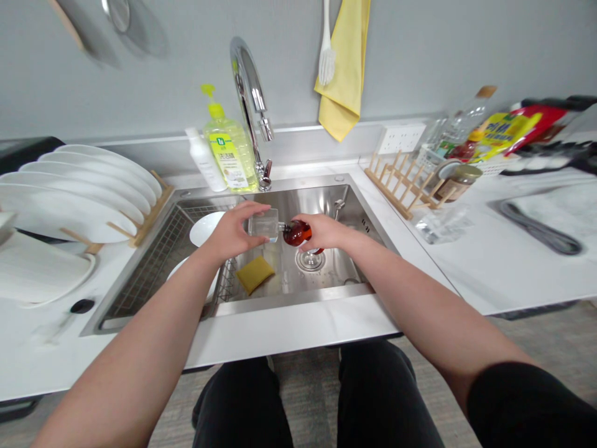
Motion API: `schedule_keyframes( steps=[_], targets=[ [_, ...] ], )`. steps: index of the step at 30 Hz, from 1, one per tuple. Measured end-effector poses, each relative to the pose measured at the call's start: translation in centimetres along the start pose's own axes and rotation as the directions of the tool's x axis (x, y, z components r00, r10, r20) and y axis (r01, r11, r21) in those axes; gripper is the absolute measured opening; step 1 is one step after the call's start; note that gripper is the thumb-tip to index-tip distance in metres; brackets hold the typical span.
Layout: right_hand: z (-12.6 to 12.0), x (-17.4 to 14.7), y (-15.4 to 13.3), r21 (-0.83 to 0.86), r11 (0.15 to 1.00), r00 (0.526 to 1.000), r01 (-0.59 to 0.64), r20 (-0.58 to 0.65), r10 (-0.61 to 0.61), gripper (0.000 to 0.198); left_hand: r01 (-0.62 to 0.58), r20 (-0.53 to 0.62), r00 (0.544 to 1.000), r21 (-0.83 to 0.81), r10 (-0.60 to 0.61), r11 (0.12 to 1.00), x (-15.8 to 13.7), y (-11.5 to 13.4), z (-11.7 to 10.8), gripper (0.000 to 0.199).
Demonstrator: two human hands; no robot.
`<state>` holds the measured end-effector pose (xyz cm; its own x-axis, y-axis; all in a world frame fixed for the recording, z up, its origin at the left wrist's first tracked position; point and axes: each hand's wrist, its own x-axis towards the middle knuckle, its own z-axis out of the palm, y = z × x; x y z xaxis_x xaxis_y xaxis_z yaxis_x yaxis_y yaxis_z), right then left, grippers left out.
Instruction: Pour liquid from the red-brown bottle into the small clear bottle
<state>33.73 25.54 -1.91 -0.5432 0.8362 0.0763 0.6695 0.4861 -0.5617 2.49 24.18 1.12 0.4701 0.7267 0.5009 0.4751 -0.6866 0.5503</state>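
My left hand [233, 229] grips a small square clear glass bottle [263, 224] by its sides, tipped over with its neck to the right. In my right hand [323, 231] is a rounded bottle of red-brown liquid [296, 233], its dark mouth pointing left. The two necks meet or nearly meet; I cannot tell whether they touch. Both are held above the steel sink [275, 200]. Below them a yellow sponge [255, 274] lies in the basin near the drain [311, 260].
White plates [205, 229] sit in the wire basket on the sink's left. A faucet [252, 93], dish soap [228, 149] and white bottle [204, 160] stand behind. Plates in a wooden rack [153, 211] stand left; another rack [396, 193] and a jar [459, 182] are right.
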Motion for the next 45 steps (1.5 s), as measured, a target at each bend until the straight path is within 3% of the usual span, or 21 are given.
schedule_keyframes(
  steps=[45],
  targets=[
    [0.01, -0.04, -0.09, -0.026, 1.0, 1.0, 0.01, 0.015, -0.01, 0.093, 0.02, 0.02, 1.0, 0.008, -0.02, 1.0, 0.0, 0.09, -0.03, 0.072]
  ],
)
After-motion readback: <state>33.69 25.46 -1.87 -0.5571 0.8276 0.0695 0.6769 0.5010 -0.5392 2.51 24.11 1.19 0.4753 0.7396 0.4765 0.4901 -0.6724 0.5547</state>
